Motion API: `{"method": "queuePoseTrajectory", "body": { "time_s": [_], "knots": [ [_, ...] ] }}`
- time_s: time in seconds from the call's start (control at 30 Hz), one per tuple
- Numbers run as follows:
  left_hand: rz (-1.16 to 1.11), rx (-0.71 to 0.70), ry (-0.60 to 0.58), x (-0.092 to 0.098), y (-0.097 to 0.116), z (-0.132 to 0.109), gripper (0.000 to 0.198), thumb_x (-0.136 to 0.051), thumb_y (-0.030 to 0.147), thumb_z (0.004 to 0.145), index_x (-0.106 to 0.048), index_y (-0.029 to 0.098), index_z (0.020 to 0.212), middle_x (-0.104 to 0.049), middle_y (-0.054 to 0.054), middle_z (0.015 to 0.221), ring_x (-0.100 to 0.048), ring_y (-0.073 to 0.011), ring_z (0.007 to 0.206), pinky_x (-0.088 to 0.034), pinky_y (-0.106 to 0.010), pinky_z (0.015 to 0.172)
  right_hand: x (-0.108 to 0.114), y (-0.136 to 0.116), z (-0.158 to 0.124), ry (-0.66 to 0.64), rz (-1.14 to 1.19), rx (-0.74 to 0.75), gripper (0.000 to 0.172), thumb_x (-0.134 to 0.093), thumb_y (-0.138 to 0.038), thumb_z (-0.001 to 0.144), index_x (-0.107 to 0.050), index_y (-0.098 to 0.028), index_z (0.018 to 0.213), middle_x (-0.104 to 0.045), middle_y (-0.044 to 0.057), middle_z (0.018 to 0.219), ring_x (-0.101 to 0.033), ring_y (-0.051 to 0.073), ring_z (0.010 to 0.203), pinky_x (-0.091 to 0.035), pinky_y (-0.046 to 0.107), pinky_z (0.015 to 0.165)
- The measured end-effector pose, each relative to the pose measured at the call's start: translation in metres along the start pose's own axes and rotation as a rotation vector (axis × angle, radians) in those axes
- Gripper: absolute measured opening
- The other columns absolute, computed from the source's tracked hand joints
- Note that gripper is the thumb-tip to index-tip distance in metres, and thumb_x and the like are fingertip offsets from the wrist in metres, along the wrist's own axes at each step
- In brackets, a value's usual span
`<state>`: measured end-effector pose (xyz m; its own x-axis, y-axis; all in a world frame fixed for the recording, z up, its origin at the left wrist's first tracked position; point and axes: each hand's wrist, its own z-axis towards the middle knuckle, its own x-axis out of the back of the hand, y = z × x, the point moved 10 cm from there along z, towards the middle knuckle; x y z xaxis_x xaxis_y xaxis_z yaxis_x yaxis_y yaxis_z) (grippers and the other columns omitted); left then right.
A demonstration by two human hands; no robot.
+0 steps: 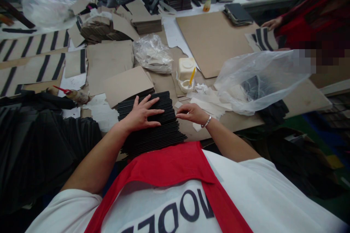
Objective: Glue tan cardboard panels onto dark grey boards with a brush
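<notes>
A row of thin black strips (157, 134), packed closely side by side, lies on the table right in front of me. My left hand (143, 113) rests on top of them with its fingers spread, and grips nothing. At the right ends of the strips is my right hand (193, 113), thumb and forefinger pinched together. Whatever may be between those fingertips is too small to make out. Beige board sheets (128, 85) lie just beyond the strips. A white plastic container (186, 72) with a yellow-handled tool (192, 76) stands past my right hand.
Black material (41, 145) is heaped at the left, near a red-tipped bottle (73, 94). A clear plastic bag (262, 80) covers the right side. Across the table, a co-worker's hand (272, 23) holds striped pieces beside a large brown board (216, 40).
</notes>
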<state>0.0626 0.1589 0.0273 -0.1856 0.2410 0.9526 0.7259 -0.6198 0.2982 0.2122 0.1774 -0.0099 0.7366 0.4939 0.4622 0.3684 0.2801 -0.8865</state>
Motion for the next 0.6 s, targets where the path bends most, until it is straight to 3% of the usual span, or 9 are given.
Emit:
{"method": "queuePoseTrajectory", "body": {
  "time_s": [0.27, 0.6],
  "knots": [
    [0.002, 0.007, -0.013, 0.001, 0.001, 0.001, 0.047, -0.058, 0.054, 0.078, -0.056, 0.037, 0.122, -0.03, -0.005, 0.149, -0.015, -0.0354, 0.139, -0.004, -0.067, 0.104, -0.011, 0.003, -0.011, -0.114, 0.084, -0.017, 0.032, -0.065, -0.045, 0.072, -0.065, -0.013, 0.076, -0.059, 0.0, 0.065, -0.047, 0.009, 0.06, -0.037, 0.022, 0.056],
    [-0.026, 0.006, -0.034, -0.001, 0.001, -0.001, 0.062, -0.063, 0.062, 0.068, -0.055, 0.036, 0.124, -0.028, -0.006, 0.15, -0.015, -0.0369, 0.138, 0.0, -0.066, 0.105, -0.006, -0.003, -0.007, -0.065, -0.044, 0.022, 0.03, -0.063, -0.044, 0.075, -0.066, -0.014, 0.075, -0.061, 0.001, 0.065, -0.048, 0.009, 0.06, -0.037, 0.021, 0.058]
  ]
}}
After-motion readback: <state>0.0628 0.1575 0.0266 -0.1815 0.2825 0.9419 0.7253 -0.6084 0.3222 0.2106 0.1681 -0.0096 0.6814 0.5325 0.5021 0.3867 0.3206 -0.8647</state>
